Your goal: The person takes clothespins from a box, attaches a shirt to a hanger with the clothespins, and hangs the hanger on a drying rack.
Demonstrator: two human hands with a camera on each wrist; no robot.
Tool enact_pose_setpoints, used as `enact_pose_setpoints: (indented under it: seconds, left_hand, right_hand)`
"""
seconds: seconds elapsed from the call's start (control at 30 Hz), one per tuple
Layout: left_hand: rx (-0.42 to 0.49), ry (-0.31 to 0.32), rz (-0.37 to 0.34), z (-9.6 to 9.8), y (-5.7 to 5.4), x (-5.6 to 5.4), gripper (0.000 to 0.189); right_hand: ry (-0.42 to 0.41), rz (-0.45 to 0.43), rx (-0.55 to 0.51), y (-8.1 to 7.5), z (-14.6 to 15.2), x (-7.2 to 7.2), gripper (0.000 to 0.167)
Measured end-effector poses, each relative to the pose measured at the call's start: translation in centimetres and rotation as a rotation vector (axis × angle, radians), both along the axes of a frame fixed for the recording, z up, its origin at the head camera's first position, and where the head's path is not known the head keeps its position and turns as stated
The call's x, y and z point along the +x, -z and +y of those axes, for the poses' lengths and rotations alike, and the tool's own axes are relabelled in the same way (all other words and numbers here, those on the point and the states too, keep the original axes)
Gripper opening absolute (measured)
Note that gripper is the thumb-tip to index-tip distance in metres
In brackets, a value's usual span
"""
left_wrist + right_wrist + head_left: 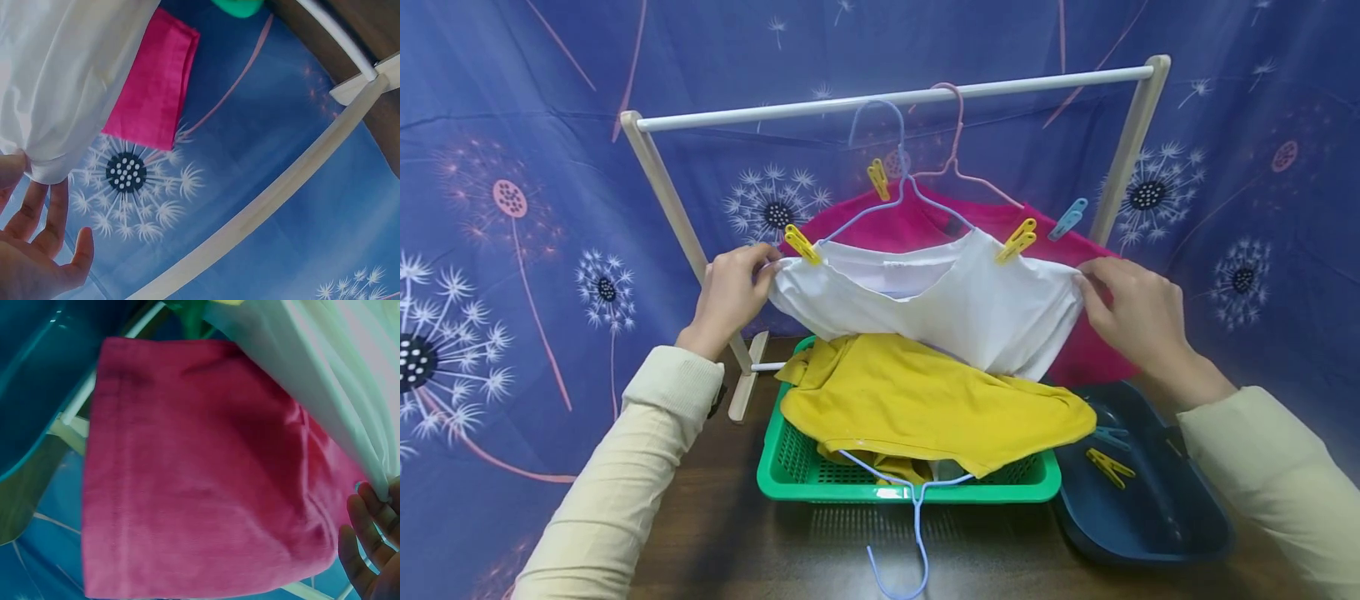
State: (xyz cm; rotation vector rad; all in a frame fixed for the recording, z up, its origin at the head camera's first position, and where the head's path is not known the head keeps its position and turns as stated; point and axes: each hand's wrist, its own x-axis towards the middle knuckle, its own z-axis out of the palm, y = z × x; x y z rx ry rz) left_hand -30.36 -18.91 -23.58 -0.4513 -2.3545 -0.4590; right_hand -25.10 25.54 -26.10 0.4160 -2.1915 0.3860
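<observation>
A white T-shirt (925,308) hangs on a light blue hanger (904,167) hooked over the rack's bar. Yellow clothespins (802,245) clip it near both shoulders. My left hand (733,287) pinches the left sleeve edge between thumb and fingers; in the left wrist view that hand (44,244) has the cloth at its fingertips. With my right hand (1138,312) I pinch the opposite sleeve, and the right wrist view shows the hand (378,531) at the bunched white edge. Behind it hangs a magenta shirt (868,221) on a pink hanger (957,125).
A yellow shirt (925,400) with another blue hanger (917,517) lies over a green basket (910,493). To the right stands a dark blue tub (1150,550) holding clothespins (1108,467). The rack's wooden posts (666,192) flank the clothes, before a patterned curtain (550,250).
</observation>
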Motion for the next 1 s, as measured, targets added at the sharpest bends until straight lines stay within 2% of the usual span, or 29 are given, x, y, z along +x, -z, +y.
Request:
enact_pose_setpoints:
  seconds: [0.33, 0.53, 0.77, 1.0]
  left_hand:
    - [0.067, -0.047, 0.026, -0.2, -2.4, -1.1, 0.015]
    - [0.103, -0.104, 0.03, 0.2, -3.7, -1.7, 0.019]
    - [0.13, -0.171, 0.007, 0.4, -4.3, -2.3, 0.022]
    - [0.133, -0.208, -0.041, 0.5, -4.3, -2.5, 0.025]
  right_hand:
    - [0.018, 0.02, -0.032, -2.3, -1.2, -0.8, 0.023]
    - [0.031, 0.012, -0.07, -3.4, -1.8, -1.4, 0.025]
    - [0.038, 0.002, -0.08, -4.0, -2.4, -1.9, 0.026]
    - [0.042, -0.039, -0.083, -4.0, -2.5, -1.9, 0.028]
